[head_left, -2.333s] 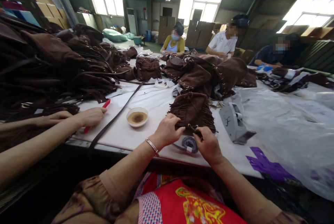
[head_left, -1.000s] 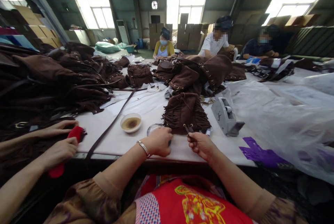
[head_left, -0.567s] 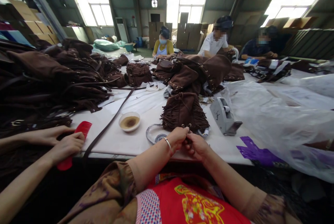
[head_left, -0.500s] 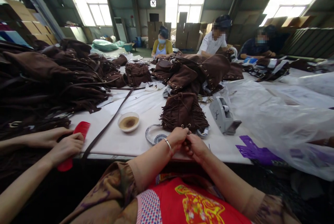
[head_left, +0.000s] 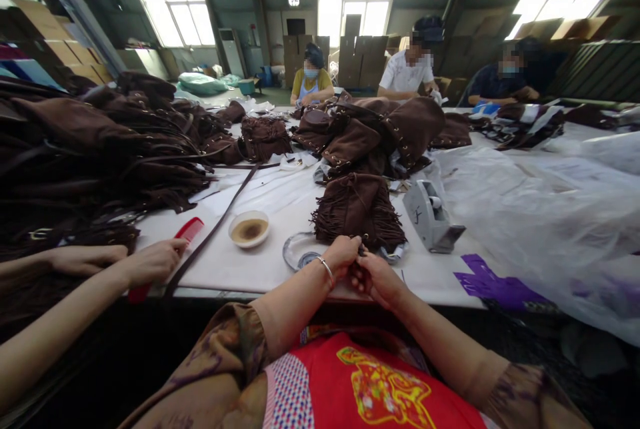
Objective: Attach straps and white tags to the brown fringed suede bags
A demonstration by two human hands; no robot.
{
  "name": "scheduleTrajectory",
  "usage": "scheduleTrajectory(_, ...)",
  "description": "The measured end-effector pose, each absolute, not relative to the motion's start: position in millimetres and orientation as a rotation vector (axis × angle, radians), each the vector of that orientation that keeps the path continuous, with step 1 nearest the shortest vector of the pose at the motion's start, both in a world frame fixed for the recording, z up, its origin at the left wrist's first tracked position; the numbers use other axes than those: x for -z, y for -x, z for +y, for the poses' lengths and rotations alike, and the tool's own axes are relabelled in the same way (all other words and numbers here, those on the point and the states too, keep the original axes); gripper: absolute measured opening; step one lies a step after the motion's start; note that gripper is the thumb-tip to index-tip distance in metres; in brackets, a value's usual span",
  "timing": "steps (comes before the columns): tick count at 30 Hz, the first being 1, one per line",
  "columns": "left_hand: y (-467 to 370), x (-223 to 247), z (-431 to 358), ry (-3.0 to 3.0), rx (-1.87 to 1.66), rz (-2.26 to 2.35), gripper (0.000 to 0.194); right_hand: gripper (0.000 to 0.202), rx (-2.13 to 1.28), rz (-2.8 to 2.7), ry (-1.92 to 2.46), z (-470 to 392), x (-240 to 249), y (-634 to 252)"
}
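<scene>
A dark brown fringed bag (head_left: 354, 206) lies on the table in front of me, its near rim with metal eyelets close to my fingers. My left hand (head_left: 340, 257), with a bangle at the wrist, is closed in a pinch at that rim. Against it, fingertips nearly meeting, my right hand (head_left: 377, 277) is also closed. Something small and dark shows between the fingers, but I cannot make out what it is. Left of my hands lies a coiled pale tape (head_left: 296, 252), partly behind my left wrist. A grey tape dispenser (head_left: 431, 216) stands to the right.
Brown bags are heaped left (head_left: 95, 142) and ahead (head_left: 370, 132). A bowl of brownish liquid (head_left: 250, 229) stands beside a long strap (head_left: 215, 229). At left, a co-worker's hand (head_left: 155, 261) holds a red comb (head_left: 190, 229). Clear plastic sheeting (head_left: 540, 216) covers the right side.
The co-worker's comb hand has moved right and up, away from their other hand. My hands keep the same pinch at the bag's rim. The view has shifted slightly.
</scene>
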State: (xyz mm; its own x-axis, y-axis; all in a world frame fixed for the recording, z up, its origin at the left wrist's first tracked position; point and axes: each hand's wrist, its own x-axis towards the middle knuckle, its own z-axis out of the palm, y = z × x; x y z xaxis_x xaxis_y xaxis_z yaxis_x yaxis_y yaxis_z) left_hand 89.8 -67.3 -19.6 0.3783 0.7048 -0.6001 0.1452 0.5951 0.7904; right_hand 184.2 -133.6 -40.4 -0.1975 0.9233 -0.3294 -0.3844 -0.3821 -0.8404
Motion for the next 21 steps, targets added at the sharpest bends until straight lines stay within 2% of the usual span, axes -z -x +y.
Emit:
scheduleTrajectory(6,-79.5,17.6,-61.0,-0.666,-0.39,0.942,0.05,0.03,-1.705,-0.675,1.123,-138.1,39.8,-184.8)
scheduleTrajectory(12,-82.2,23.1,-65.1,-0.556,-0.479,0.934,0.034,0.025,-1.732,-0.612,1.188,-140.5,35.8,-187.7)
scheduleTrajectory(16,-85.2,26.4,-65.8,-0.551,-0.548,0.97,0.029,0.033,-1.7,-0.702,1.396,-140.3,36.5,-191.8)
scheduleTrajectory(18,-86.4,27.6,-67.0,-0.561,-0.578,0.982,0.027,0.036,-1.504,-0.964,1.596,-138.4,35.8,-202.3)
scheduleTrajectory(21,-90.3,30.9,-71.0,-0.595,-0.607,1.011,0.021,0.028,-0.819,-1.515,1.706,-127.3,27.2,-225.0)
